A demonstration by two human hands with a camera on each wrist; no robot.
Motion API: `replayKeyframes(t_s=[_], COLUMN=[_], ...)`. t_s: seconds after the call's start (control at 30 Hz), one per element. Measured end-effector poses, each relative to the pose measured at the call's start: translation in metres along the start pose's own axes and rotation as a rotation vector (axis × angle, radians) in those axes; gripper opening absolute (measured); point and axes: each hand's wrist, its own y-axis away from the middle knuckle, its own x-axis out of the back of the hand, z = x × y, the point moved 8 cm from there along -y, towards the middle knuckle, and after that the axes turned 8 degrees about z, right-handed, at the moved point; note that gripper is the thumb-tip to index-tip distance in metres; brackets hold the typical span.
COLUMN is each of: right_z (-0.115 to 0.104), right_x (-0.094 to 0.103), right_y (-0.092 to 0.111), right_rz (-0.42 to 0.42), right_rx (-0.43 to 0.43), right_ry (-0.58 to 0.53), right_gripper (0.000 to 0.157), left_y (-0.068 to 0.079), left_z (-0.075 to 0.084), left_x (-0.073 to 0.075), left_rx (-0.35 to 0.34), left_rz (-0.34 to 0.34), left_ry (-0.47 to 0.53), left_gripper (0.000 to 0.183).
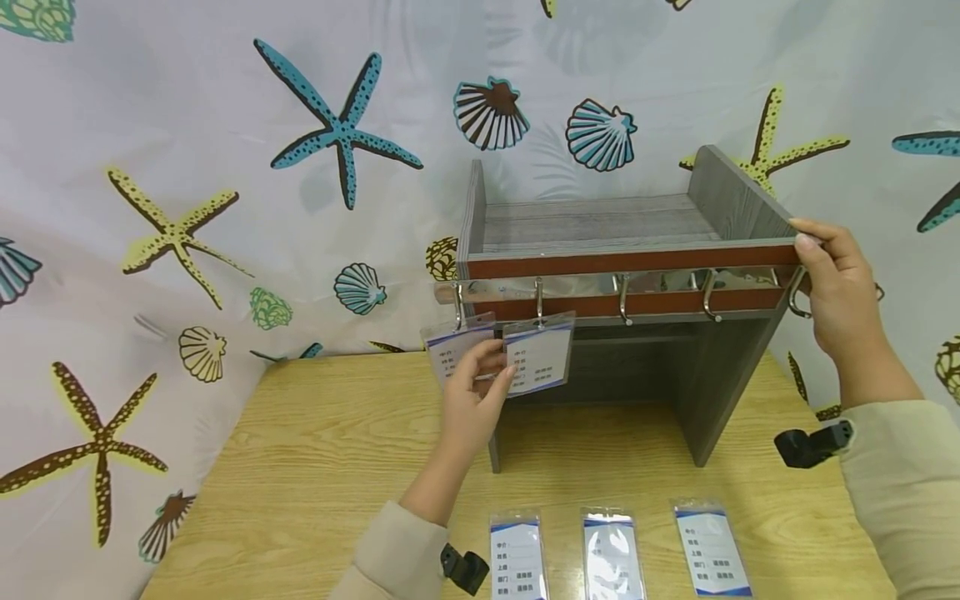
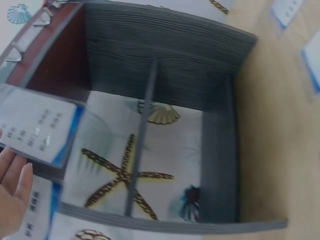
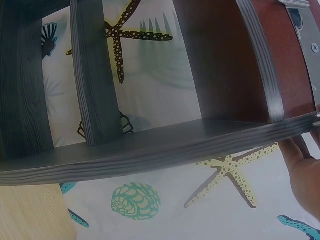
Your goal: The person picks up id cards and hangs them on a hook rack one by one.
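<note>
My left hand [image 1: 476, 387] is at the left edge of a clear-sleeved name badge [image 1: 538, 357], its thumb over the front and its fingers by the edge. That badge hangs from the second hook. Just left of it, another name badge [image 1: 456, 350] hangs from the first hook, partly behind my fingers. My right hand [image 1: 843, 283] grips the upper right front corner of the grey wooden shelf [image 1: 600, 218]. In the right wrist view, the right hand [image 3: 306, 175] shows at the shelf's end, its fingertips partly hidden.
Across the shelf's reddish front runs a metal rail with several hooks [image 1: 624, 300]. On the wooden table [image 1: 337, 433] lie three more badges: one left [image 1: 517, 558], one middle [image 1: 613, 557], one right [image 1: 712, 550]. A patterned cloth [image 1: 225, 100] hangs behind.
</note>
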Motion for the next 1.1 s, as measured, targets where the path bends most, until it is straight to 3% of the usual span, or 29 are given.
replayKeyframes(t_s=[0.23,0.67,0.93,1.1], right_z=[0.001,0.001,0.001,0.001], right_x=[0.001,0.002,0.001,0.001], right_y=[-0.001,-0.001,-0.001,-0.001], right_rz=[0.002,0.004,0.003,-0.003], right_rx=[-0.006,-0.002,-0.002,-0.001], right_ry=[-0.004,0.031,0.015,0.004], right_gripper=[0.027,0.028,0.027,0.027], left_y=[0.023,0.074,0.105,0.121], left_z=[-0.026,-0.098,-0.127,-0.139], left_x=[0.004,0.001,-0.009,-0.013], left_rx=[0.115,0.333,0.414,0.414], left_rz=[-0.048,-0.148,-0.290,-0.367], left_ry=[-0.040,-0.138,-0.167,-0.238], left_gripper=[0.030,0.034,0.043,0.047])
